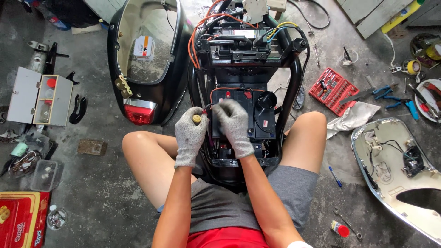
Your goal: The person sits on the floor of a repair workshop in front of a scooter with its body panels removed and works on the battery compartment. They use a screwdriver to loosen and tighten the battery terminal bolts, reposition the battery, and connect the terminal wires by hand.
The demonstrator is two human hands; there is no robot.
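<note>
I sit astride a stripped black scooter frame (294, 78) on a concrete floor, both hands in grey knit gloves. My left hand (190, 135) is closed around a screwdriver with a yellow handle end (196, 119), held upright at the left edge of a black battery (239, 98). My right hand (234, 126) rests on top of the battery with its fingers curled over the terminals; what they pinch is hidden. Orange wires (195, 41) loop along the frame's left side.
A detached black rear body panel with a red tail light (140, 112) lies to the left. A red socket set (333, 89), blue pliers (383, 94) and a white rag (351, 119) lie right. A white panel (395, 170) sits at the right, a red tin (20, 225) lower left.
</note>
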